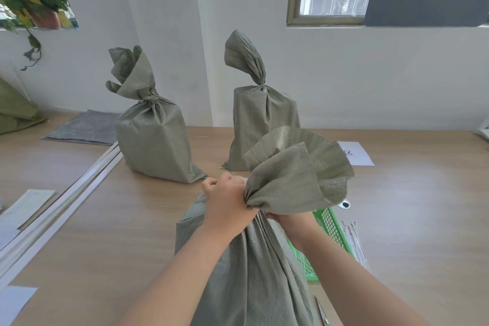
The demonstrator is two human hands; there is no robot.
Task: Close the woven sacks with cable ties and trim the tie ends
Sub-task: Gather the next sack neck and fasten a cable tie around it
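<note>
A grey-green woven sack point(248, 267) stands close in front of me, its top bunched into a neck with the mouth fanning out above. My left hand point(227, 201) grips the gathered neck from the left. My right hand point(293, 219) holds the neck from the right, mostly hidden under the flared fabric. Two more sacks stand farther back with cinched necks, one at the left point(153, 140) and one in the middle point(262, 124). A bundle of white cable ties point(356, 243) lies on the table at the right. Scissors point(321, 309) lie near the bottom edge.
A green mesh basket point(328, 230) sits right of the near sack. A white paper sheet point(357, 156) lies behind it. White rails point(66, 201) run diagonally across the left of the wooden table point(132, 219). Grey sheets point(84, 127) and folded sacks point(16, 111) lie far left.
</note>
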